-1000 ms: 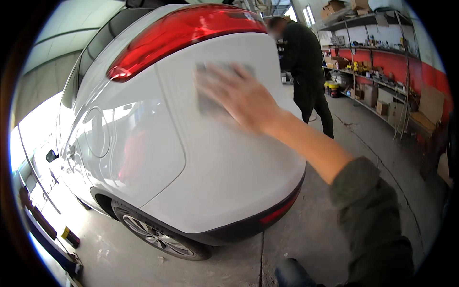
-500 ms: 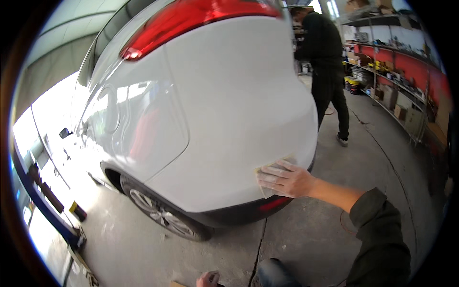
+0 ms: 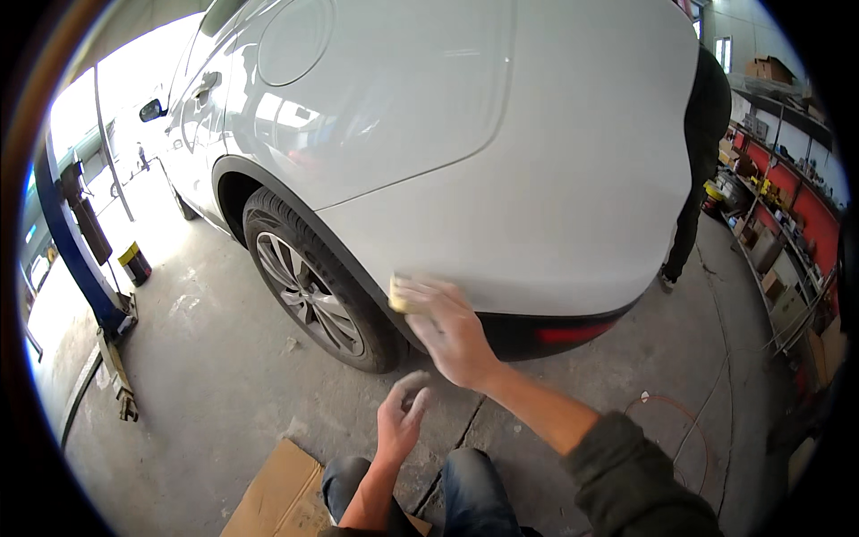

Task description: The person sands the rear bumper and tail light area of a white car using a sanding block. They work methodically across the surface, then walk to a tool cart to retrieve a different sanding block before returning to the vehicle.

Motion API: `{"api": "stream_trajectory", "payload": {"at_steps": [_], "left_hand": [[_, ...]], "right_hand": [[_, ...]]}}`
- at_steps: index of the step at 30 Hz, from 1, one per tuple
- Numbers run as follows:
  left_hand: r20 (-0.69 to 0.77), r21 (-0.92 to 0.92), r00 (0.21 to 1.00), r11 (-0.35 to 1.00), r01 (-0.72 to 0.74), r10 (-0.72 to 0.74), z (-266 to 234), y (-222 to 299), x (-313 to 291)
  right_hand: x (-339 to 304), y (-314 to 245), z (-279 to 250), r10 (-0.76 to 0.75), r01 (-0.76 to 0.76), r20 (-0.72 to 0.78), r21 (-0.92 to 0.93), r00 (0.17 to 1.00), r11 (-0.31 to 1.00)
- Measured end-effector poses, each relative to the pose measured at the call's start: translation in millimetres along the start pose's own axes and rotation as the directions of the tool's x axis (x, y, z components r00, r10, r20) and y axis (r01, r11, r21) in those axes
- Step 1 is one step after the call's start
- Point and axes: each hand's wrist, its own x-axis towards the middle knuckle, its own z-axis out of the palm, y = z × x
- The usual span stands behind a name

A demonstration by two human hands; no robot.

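Observation:
In my right hand [image 3: 447, 331] is a pale yellow piece of sandpaper [image 3: 396, 294], its bulk hidden by dusty, slightly blurred fingers. That hand is at the lower edge of a white car's rear bumper [image 3: 573, 233], close behind the wheel arch. Whether the sandpaper presses on the paint I cannot tell. My left hand [image 3: 400, 422], dusty too, hovers above my knees with fingers bent and thumb apart, holding nothing. A rear wheel [image 3: 309, 291] with a silver rim stands to the left of both hands. The bumper's dark lower trim [image 3: 523, 333] carries a red reflector [image 3: 573, 334].
Flattened cardboard [image 3: 273, 492] lies beside my knees. At left stand a blue lift post [image 3: 76, 237] and a dark bucket [image 3: 135, 264] with a yellow band. A thin hose [image 3: 684, 407] curls on the floor at right. A person in dark clothes [image 3: 707, 116] stands behind the car, near loaded shelves [image 3: 783, 192].
My right hand has moved with the sandpaper from the bumper's right corner leftward toward the wheel arch. My left hand has risen into fuller view. The view has swung down and left.

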Motion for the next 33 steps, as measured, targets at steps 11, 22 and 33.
{"api": "stream_trajectory", "payload": {"at_steps": [11,22,33], "left_hand": [[0.444,-0.505,0.896,0.819,0.272,-0.024,-31,-30,74],[0.451,-0.032,0.862,0.969,-0.246,0.233,-21,-84,59],[0.389,-0.072,0.889,0.970,-0.234,0.243,-14,-97,64]], "right_hand": [[-26,-10,6,0.652,-0.637,0.137,0.433,0.746,0.638],[92,-32,52,-0.002,-0.111,-0.156,-0.711,0.988,0.694],[47,0,69,-0.040,0.094,0.085,-0.864,0.996,0.494]]}}
